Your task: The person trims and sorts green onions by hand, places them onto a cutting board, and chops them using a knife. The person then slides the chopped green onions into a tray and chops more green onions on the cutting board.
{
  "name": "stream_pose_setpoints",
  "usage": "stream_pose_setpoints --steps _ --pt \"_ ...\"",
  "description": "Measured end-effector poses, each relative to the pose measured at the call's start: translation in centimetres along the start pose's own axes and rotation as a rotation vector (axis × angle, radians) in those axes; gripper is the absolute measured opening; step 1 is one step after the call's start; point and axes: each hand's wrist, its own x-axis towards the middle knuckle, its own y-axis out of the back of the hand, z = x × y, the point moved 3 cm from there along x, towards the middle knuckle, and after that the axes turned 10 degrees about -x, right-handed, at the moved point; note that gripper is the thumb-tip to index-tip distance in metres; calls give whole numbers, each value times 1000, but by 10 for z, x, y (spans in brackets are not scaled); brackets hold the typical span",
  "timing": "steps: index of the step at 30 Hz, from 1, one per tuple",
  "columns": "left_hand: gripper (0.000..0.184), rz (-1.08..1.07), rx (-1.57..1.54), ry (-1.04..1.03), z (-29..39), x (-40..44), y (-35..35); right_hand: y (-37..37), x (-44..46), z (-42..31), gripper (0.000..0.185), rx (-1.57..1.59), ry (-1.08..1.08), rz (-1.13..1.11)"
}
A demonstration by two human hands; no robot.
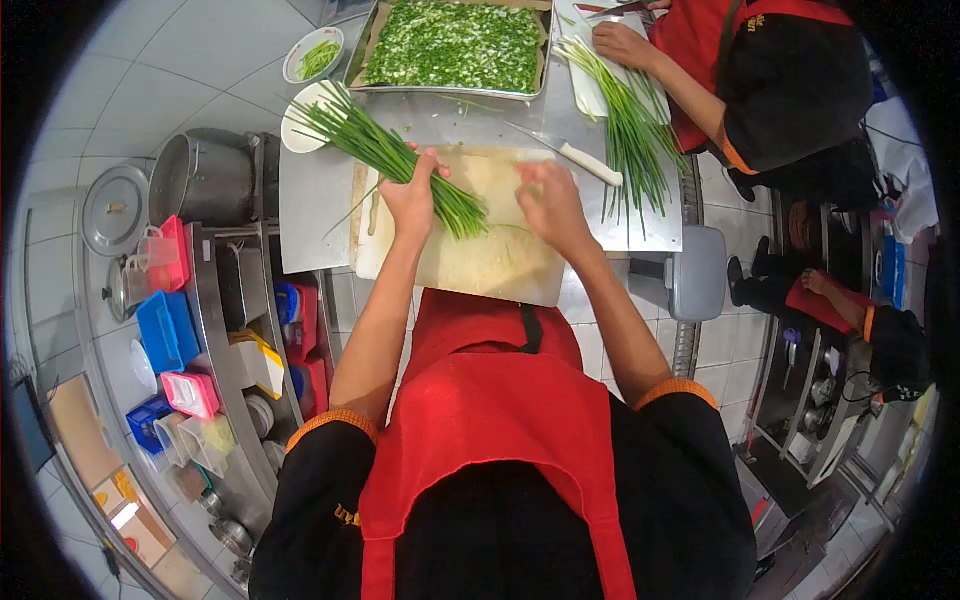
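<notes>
My left hand (410, 200) is closed around a thick bunch of garlic chives (355, 135), held at a slant over a worn cutting board (505, 268). The cut-looking ends point down toward the board's middle, while the other ends reach past its upper left edge. My right hand (552, 208) is above the right side of the board, apart from the bunch. Its fingers are bent and smeared by motion, so I cannot make out anything in them. A white-handled knife (592, 164) lies on the steel table just beyond the board's upper right corner.
A metal tray (450, 93) of chopped greens stands at the back, beside a bowl (300, 75) of greens and a white bowl (303, 130). More chives (635, 140) lie at right, near a co-worker's hand (625, 45). Shelves (215, 330) with containers stand left; another person is far right.
</notes>
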Motion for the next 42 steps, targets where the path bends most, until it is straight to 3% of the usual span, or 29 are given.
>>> stream_pose_setpoints --steps 3,4,10,15,17,18,26,30,33,36,40,42 --pt "27 -23 -31 29 0 2 2 1 -35 -24 36 -173 39 -130" --pt "24 -36 -70 30 -1 3 3 -1 -40 -30 26 -194 6 -113" --pt "26 11 -189 109 8 19 19 -12 -37 -18 8 -375 -28 -111" --pt "29 14 -225 154 21 24 26 12 -17 -20 9 -385 -71 47" --pt "28 5 -233 166 25 22 26 13 -28 -31 7 -333 -179 -165" --pt "28 10 -237 163 25 22 28 12 -37 -39 7 -336 -173 -168" --pt "18 81 -521 261 24 30 51 -22 -78 -46 11 -270 148 -67" --pt "13 117 -625 286 31 30 59 -23 -65 -49 17 -422 170 -55" --pt "12 139 -681 290 36 29 65 -23 -49 -46 19 -531 111 -174" --pt "12 124 -730 304 40 29 81 -10 -37 -42 23 -410 182 4" --pt "9 152 -726 292 61 16 78 -10 -24 -18 26 -340 213 -50" --pt "20 154 -762 374 72 6 63 -20 -8 -1 26 -362 235 -200"
